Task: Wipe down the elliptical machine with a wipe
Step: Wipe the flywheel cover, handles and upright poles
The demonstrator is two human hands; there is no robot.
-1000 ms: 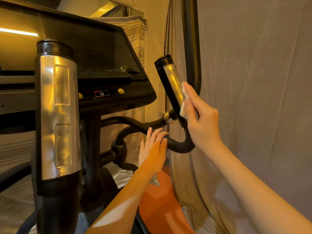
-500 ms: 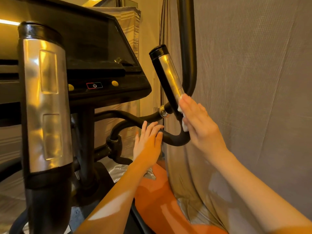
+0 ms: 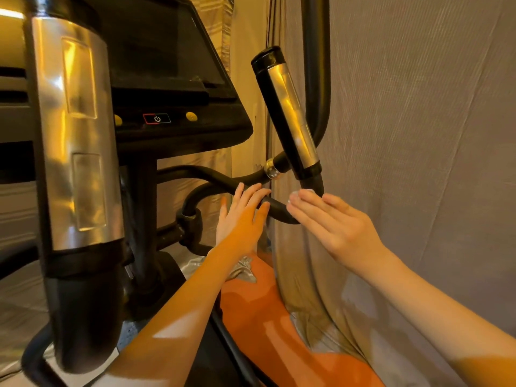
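The elliptical's right handle (image 3: 290, 113) is a tilted silver and black grip above a curved black bar (image 3: 276, 209). My right hand (image 3: 335, 224) lies flat against the bar just below the grip's base, pressing a white wipe (image 3: 296, 195) whose edge shows past my fingertips. My left hand (image 3: 243, 219) rests on the same black bar a little to the left, fingers spread over it. The left handle (image 3: 75, 135) stands large and close on the left. The console (image 3: 167, 79) with a power button (image 3: 157, 118) sits between the handles.
A grey fabric sheet (image 3: 418, 135) hangs close behind the right handle. An upright black moving arm (image 3: 315, 65) runs behind the grip. An orange shroud (image 3: 268, 317) lies below my arms, with the machine's black centre post (image 3: 145, 219) to its left.
My right hand slid the wipe down from the silver grip to the black bar beneath it. My left hand has stayed on the bar. The view has shifted slightly.
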